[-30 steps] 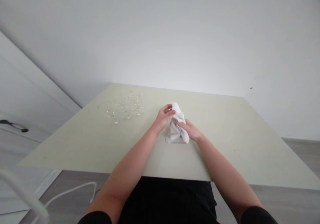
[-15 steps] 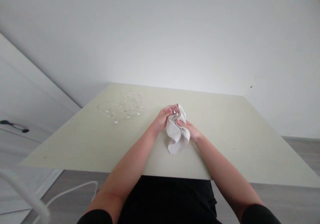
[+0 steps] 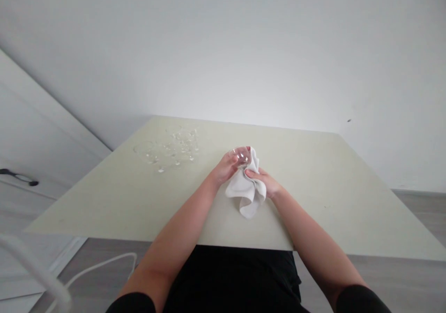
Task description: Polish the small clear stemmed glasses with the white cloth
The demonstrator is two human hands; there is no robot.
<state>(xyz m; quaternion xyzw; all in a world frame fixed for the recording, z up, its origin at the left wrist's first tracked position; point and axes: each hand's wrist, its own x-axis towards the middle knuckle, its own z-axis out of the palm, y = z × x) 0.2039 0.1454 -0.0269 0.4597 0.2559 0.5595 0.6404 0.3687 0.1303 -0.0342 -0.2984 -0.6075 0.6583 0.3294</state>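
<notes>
Over the middle of a pale table (image 3: 331, 201), my left hand (image 3: 227, 168) is closed around a small clear glass (image 3: 241, 155), its rim showing above my fingers. My right hand (image 3: 264, 183) is closed on a white cloth (image 3: 244, 191) and presses it against the glass. The cloth's loose end hangs down toward the tabletop. Both forearms reach in from the near edge.
Several clear glasses (image 3: 170, 149) stand grouped at the table's far left. A white cabinet with a dark handle (image 3: 19, 177) is on the left. A white cable (image 3: 97, 267) lies on the grey floor. A white wall rises behind the table.
The cloth covered the glass a second ago; now the glass rim shows in my left hand and the cloth has dropped lower, its loose end hanging further down.
</notes>
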